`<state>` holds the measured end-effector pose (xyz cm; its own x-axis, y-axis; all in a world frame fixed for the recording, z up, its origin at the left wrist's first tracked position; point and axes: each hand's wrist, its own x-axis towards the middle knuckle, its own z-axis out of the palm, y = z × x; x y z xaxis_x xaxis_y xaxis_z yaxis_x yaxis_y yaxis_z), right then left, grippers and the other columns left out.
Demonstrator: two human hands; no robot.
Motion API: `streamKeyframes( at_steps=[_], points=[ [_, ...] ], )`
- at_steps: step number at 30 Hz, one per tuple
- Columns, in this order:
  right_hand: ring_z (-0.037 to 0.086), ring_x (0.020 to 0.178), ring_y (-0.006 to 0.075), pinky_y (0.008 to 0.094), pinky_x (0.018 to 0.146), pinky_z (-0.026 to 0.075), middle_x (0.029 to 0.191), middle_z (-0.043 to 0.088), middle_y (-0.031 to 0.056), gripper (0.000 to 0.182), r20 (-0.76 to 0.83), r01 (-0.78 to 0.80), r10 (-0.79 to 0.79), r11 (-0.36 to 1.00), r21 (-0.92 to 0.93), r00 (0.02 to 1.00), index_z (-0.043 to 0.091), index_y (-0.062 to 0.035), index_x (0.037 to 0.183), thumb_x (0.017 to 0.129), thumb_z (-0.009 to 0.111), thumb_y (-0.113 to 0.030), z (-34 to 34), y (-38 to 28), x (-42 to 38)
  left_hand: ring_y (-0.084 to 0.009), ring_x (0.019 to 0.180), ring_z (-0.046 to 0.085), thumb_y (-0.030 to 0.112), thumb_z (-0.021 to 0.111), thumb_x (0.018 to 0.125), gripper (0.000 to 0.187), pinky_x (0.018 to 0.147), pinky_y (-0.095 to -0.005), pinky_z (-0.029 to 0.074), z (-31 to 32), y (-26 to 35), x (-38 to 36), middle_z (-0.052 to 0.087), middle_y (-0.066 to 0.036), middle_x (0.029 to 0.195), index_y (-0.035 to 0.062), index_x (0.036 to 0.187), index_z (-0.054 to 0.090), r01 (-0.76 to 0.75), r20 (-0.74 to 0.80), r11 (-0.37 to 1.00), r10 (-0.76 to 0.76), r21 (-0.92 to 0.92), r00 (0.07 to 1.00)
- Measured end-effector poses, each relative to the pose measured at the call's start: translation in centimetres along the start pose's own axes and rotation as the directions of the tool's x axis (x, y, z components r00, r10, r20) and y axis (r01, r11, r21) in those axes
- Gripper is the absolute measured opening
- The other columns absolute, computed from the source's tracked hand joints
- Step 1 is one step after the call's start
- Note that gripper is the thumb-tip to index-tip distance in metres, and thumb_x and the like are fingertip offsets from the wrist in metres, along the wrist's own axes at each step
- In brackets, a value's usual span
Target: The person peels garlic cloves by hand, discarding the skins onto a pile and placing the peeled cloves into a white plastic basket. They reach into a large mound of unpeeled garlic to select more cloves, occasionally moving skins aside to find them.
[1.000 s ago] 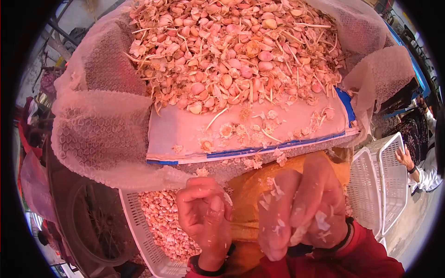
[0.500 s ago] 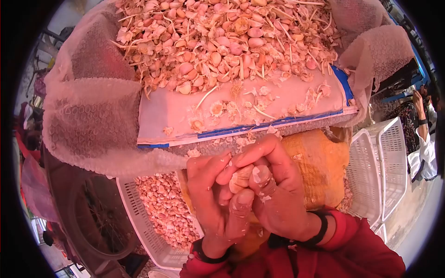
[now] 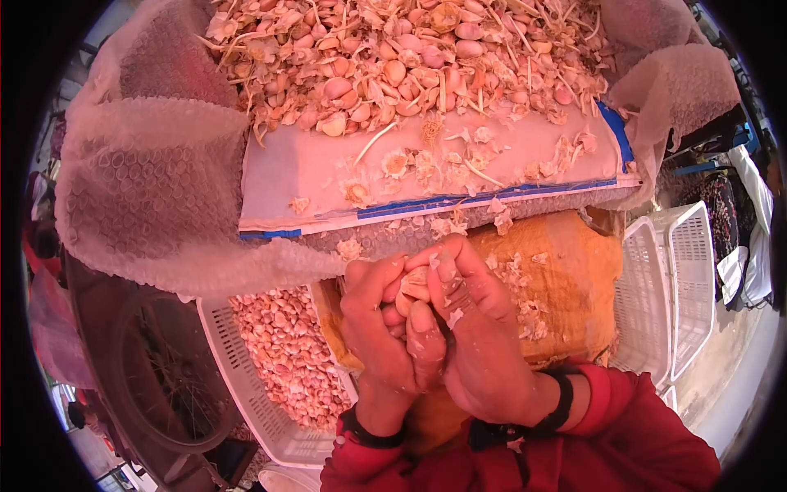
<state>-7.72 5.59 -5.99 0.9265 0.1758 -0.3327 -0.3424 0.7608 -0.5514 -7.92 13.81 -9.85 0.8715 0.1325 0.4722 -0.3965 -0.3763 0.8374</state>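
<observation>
A small clump of garlic cloves (image 3: 414,285) sits between my two hands, held just in front of the heaped table edge. My left hand (image 3: 375,328) curls around the clump from the left, its thumb pressed up against the lower side. My right hand (image 3: 492,353) grips from the right, with thumb and bent forefinger at the top of the cloves. Flakes of papery skin cling to my right thumb. The inside of my left palm is partly hidden by the fingers.
Loose garlic cloves, stalks and skins form a heap (image 3: 393,74) on a white sheet (image 3: 270,189), edged by bubble wrap (image 3: 147,189). Below left, a white basket (image 3: 283,439) holds peeled-looking cloves. An orange sack (image 3: 566,287) and stacked white baskets (image 3: 689,279) stand right.
My hands have shifted slightly left, and the right thumb has moved up along the cloves. The person at the far right has moved partly out of sight. The view has shifted a little.
</observation>
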Motion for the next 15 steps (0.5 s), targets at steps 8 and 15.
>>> streamKeyframes(
  at_steps=[8, 15],
  points=[
    [0.058, 0.087, 0.0087, 0.0220, 0.078, 0.048, 0.093, 0.061, 0.0062, 0.016, 0.064, 0.137, -0.130, 0.984, -0.119, 0.989, 0.047, -0.0023, 0.104, 0.098, 0.047, -0.017, 0.2, 2.4, 0.5, -0.0135, 0.083, 0.042, 0.034, 0.048, 0.091, 0.039, 0.079, -0.0290, 0.035, -0.9, -0.7, -0.1, 0.045, -0.009, 0.095, 0.0004, 0.109, 0.043, 0.169, -0.052, 0.961, -0.184, -0.219, 0.981],
    [0.057, 0.087, 0.0089, 0.0226, 0.081, 0.047, 0.097, 0.059, 0.0069, 0.019, 0.092, 0.174, -0.159, 0.964, -0.199, 0.983, 0.051, -0.0023, 0.104, 0.100, 0.042, -0.019, 0.4, 4.0, 0.6, -0.0107, 0.080, 0.039, 0.031, 0.046, 0.094, 0.034, 0.073, -0.0272, 0.033, -1.4, -1.9, -0.6, 0.043, -0.007, 0.091, 0.0011, 0.109, 0.041, 0.110, -0.118, 0.965, -0.141, -0.239, 0.983]
  ],
)
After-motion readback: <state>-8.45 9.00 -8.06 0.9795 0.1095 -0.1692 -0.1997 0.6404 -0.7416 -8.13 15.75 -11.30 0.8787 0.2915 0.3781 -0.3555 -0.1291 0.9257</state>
